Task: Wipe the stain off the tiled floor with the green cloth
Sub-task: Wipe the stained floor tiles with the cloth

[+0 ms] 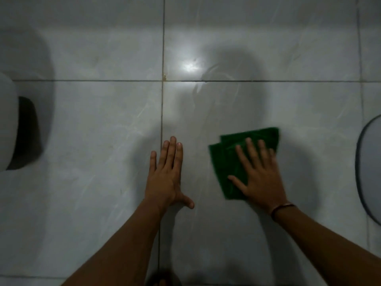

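A folded green cloth (228, 159) lies flat on the pale grey tiled floor (103, 131). My right hand (259, 174) presses down on it with fingers spread, palm covering its near right part. My left hand (167, 176) rests flat on the bare tile to the left of the cloth, fingers together, holding nothing. A small yellowish stain (164, 76) sits at the crossing of the grout lines, farther away and left of the cloth. Faint wet smear marks (208, 87) curve over the tile between the stain and the cloth.
A white rounded fixture (8, 124) with a dark opening stands at the left edge. A round dark-rimmed object (369, 172) pokes in from the right edge. A bright light reflection (190, 67) glares on the tile right of the stain.
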